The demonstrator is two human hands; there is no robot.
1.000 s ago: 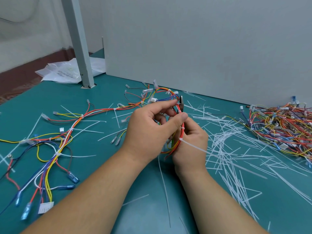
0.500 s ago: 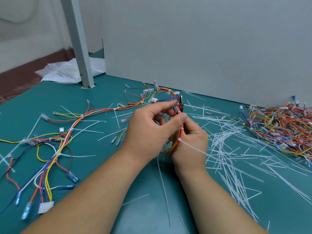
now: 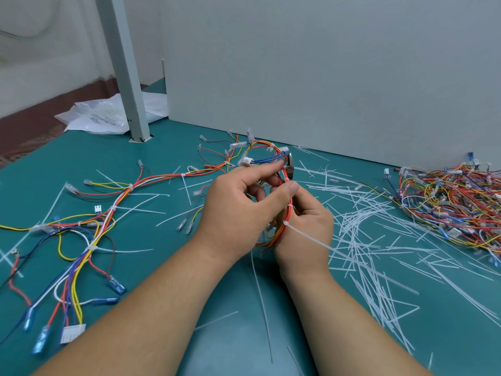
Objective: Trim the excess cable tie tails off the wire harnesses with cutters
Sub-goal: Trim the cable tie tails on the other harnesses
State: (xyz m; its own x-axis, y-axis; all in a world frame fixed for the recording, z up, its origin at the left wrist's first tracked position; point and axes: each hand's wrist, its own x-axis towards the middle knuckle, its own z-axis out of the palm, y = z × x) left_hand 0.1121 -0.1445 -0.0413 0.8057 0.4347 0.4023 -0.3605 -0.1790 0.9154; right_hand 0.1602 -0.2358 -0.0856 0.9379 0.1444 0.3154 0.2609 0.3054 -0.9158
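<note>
My left hand (image 3: pixel 238 213) pinches a looped bundle of the wire harness (image 3: pixel 287 210) between thumb and forefinger, held up above the green table. My right hand (image 3: pixel 306 234) sits behind and below the loop, curled round the cutters (image 3: pixel 290 165), whose metal jaws poke out at the top of the loop; the handles are hidden in the hand. A white cable tie (image 3: pixel 286 222) on the red wires carries a long uncut tail (image 3: pixel 311 238) that runs out to the lower right. The rest of this harness (image 3: pixel 81 232) trails leftward across the table.
Several cut white tie tails (image 3: pixel 379 240) litter the table to the right. A pile of harnesses (image 3: pixel 455 202) lies at the far right by the grey wall panel (image 3: pixel 325 77). A grey post (image 3: pixel 127 77) stands at back left beside plastic bags (image 3: pixel 100 115).
Hardly anything has changed: both hands hold the loop and cutters in the same place, with only slight finger shifts.
</note>
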